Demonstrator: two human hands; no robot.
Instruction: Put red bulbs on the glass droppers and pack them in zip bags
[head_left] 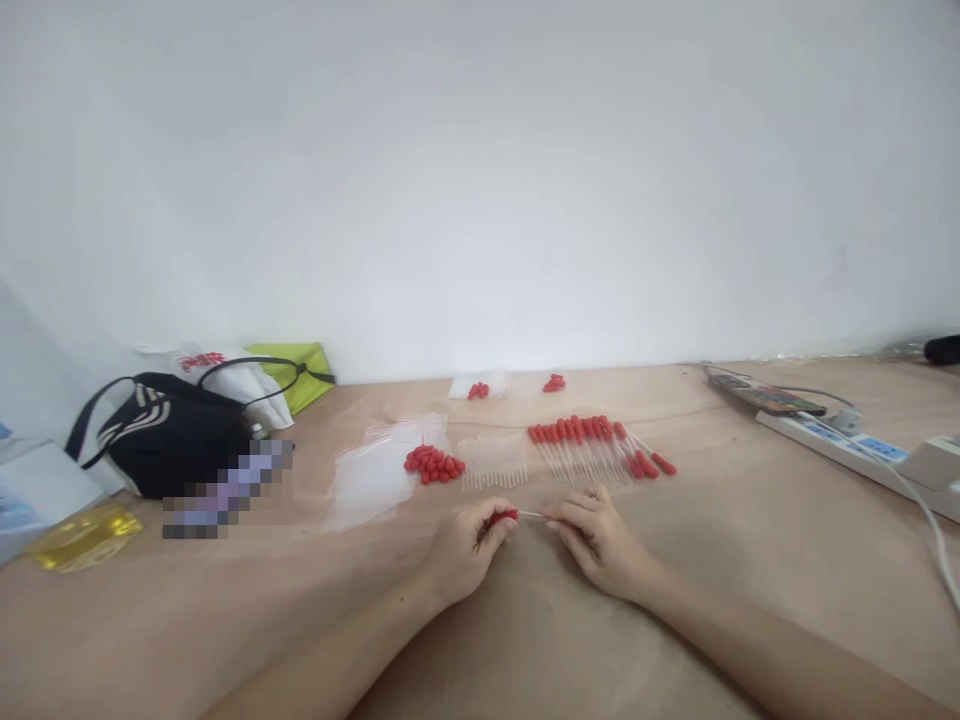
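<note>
My left hand point(469, 548) is closed on a red rubber bulb point(504, 516), and my right hand point(598, 538) pinches the thin clear tube point(531, 514) that meets the bulb; the two hands sit close together on the wooden table point(720, 560). Just beyond them lie a small heap of loose red bulbs point(433, 464), a row of bare clear tubes point(493, 462) and a row of several finished droppers with red bulbs point(596, 445).
Clear plastic bags point(375, 470) lie left of the bulbs. A black handbag point(169, 435), white and green bags and a yellow pouch point(84, 536) are at the left. A power strip point(862, 445) with a cable and a phone point(765, 398) lie at the right. More red bulbs point(553, 382) rest by the wall.
</note>
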